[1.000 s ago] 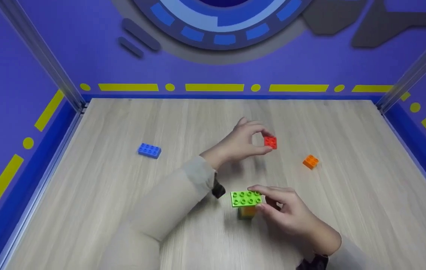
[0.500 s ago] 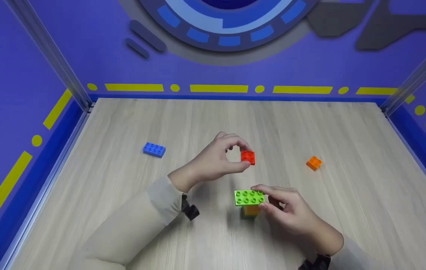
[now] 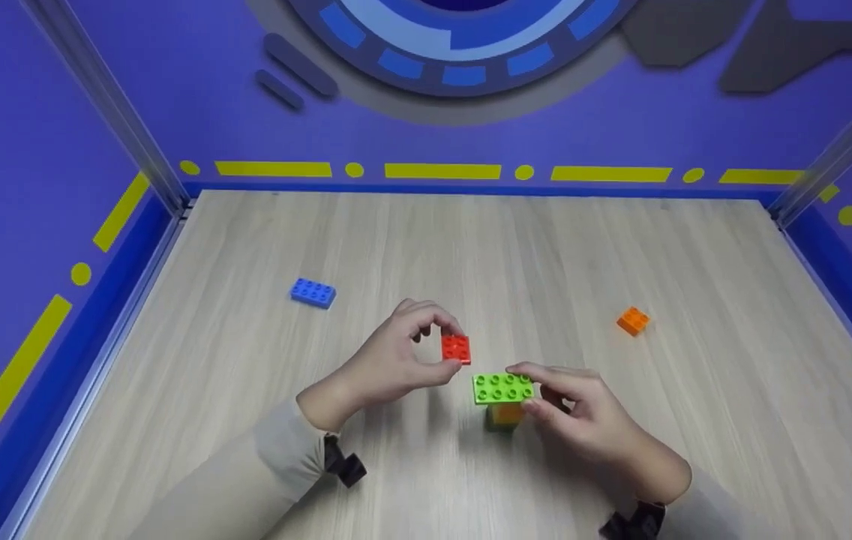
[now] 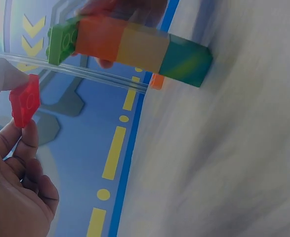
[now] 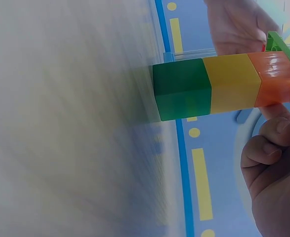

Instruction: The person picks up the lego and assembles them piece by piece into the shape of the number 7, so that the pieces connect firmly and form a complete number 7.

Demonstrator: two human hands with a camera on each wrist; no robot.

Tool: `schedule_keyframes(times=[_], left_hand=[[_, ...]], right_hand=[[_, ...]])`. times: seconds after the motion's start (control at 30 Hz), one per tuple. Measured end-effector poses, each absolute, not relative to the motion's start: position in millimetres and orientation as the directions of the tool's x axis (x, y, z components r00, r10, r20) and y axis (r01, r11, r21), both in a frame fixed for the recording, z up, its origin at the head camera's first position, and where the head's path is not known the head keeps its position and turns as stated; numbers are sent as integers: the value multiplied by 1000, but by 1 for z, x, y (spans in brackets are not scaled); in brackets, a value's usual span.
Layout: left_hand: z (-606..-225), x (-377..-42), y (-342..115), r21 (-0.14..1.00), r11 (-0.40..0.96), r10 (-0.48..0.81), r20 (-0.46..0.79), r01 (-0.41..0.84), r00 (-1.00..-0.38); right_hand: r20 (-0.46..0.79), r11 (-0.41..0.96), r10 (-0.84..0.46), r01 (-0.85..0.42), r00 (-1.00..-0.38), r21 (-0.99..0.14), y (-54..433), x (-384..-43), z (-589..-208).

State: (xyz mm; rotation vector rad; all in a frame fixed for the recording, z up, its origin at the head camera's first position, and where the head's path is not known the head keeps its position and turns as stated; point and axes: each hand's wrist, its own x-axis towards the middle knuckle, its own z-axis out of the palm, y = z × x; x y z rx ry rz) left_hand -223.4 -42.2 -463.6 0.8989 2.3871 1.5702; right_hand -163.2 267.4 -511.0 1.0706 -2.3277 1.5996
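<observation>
Between the thumb and a fingertip, my left hand (image 3: 388,360) pinches a thin red brick (image 3: 456,349) with studs on top. It is held in the air just left of and behind a small tower. The tower's top is a light green plate brick (image 3: 502,388), wider than the blocks below and jutting out to the left. Under it, the right wrist view shows an orange block (image 5: 273,74), a yellow block (image 5: 232,83) and a dark green block (image 5: 183,90) at the bottom. My right hand (image 3: 595,416) grips the tower's upper right end with thumb and fingers.
A blue brick (image 3: 313,293) lies on the wooden table (image 3: 246,247) at the left. Farther right lies a small orange brick (image 3: 633,321). Blue panels with yellow marks (image 3: 442,171) stand along the back and both sides.
My left hand has brought the red brick leftward and nearer to me, down beside the light green plate brick. The right hand keeps its grip on the tower, almost still.
</observation>
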Motion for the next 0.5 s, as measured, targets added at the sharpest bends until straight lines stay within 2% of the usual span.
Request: schedule_keyframes(times=[0.13, 0.5], left_hand=[[-467, -212, -45, 882, 278, 549, 180, 381, -817], [-473, -188, -41, 956, 214, 566, 44, 199, -823]], right_hand=[[470, 185, -480, -609, -741, -771, 267, -163, -510], [507, 159, -485, -642, -712, -750, 267, -164, -510]])
